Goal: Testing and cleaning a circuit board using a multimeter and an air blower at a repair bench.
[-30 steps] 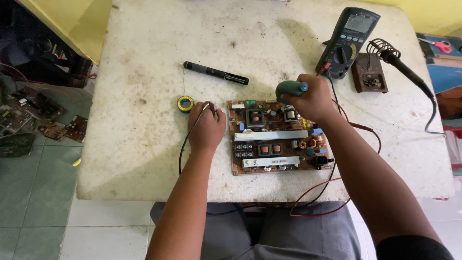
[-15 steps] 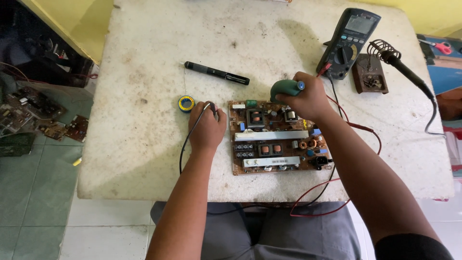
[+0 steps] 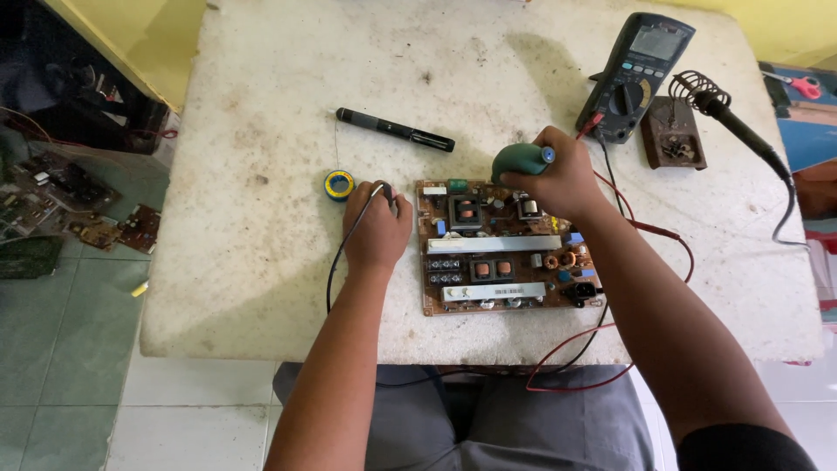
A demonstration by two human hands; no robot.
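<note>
1. Now the left hand (image 3: pixel 377 228) is curling tightly around a black lead (image 3: pixel 344 244) at the left edge of the board (image 3: pixel 506 249), which is lying on the surface (image 3: pixel 261 131) between the hands.
2. The right hand (image 3: pixel 558 179) is gripping a green tool (image 3: pixel 516 160) over the board's top edge; work looks midway, with the iron (image 3: pixel 741 131) resting unused to its right.
3. A blue-and-yellow spool (image 3: pixel 339 184) is sitting just left of the left hand; a dark meter (image 3: pixel 635 77) with a grey screen is lying beyond the right hand.
</note>
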